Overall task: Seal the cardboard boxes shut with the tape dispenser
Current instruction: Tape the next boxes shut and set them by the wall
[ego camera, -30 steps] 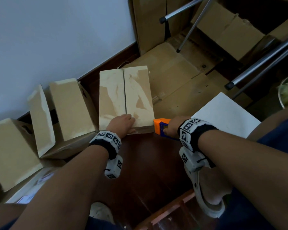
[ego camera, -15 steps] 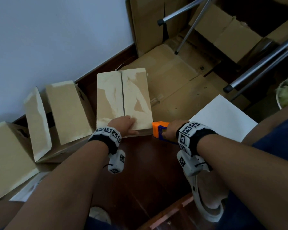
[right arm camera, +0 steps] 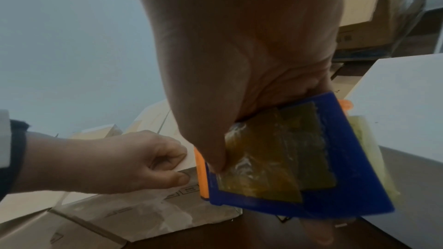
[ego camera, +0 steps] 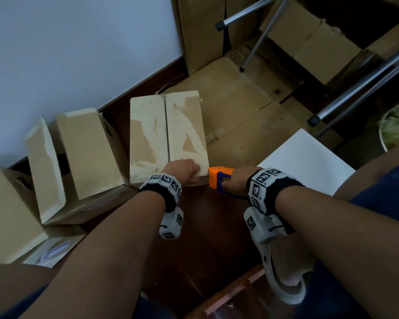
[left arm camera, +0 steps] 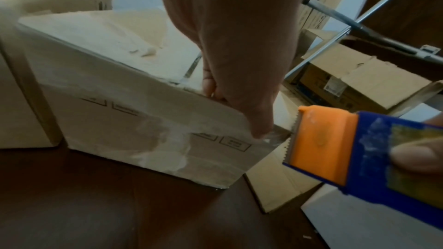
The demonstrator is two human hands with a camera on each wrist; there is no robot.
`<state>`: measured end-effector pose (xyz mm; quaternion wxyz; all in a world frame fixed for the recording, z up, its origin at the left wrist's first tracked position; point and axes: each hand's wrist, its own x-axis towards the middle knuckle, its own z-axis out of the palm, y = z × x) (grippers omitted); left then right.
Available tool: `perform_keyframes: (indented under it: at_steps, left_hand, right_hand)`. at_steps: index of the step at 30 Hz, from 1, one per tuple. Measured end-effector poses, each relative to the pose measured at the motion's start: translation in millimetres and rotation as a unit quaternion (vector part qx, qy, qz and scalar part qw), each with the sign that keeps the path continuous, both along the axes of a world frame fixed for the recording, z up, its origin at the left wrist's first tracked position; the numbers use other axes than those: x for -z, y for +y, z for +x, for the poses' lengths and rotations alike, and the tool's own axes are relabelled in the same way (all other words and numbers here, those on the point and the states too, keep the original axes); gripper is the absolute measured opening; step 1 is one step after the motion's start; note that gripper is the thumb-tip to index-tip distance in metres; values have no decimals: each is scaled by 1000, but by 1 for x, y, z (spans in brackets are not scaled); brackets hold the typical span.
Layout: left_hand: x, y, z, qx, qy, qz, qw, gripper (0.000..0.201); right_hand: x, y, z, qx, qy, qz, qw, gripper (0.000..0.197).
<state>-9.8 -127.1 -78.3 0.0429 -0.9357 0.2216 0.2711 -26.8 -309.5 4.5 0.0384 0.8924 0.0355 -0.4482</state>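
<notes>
A closed cardboard box [ego camera: 148,134] with a bare centre seam stands on the dark floor near the wall. My left hand [ego camera: 182,169] grips its near right corner, with the fingers on the top flap and the thumb on the front face [right arm camera: 120,158]. My right hand [ego camera: 237,180] holds the blue and orange tape dispenser [ego camera: 218,178]. Its toothed orange end [left arm camera: 318,139] sits right at that corner, beside my left thumb. In the right wrist view, yellowish tape shows on the dispenser [right arm camera: 287,158].
Two more boxes [ego camera: 88,153] [ego camera: 7,212] with raised flaps stand to the left along the white wall. Flattened cardboard [ego camera: 240,116] lies behind, under metal legs [ego camera: 355,88]. A white board [ego camera: 309,162] lies at right. A slippered foot [ego camera: 283,272] rests below my right wrist.
My left hand has slid a little to the right along the box's near edge, toward the corner. The dispenser stays at that corner.
</notes>
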Motion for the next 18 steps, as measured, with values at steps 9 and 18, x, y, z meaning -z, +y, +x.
perform_keyframes:
  at_steps: [9, 18]
  left_hand:
    - [1, -21, 1, 42, -47, -36, 997, 31]
    - [9, -20, 5, 4, -27, -60, 998, 33]
  right_hand:
    - [13, -7, 3, -17, -3, 12, 1000, 46]
    - [21, -18, 8, -43, -43, 4, 998, 50]
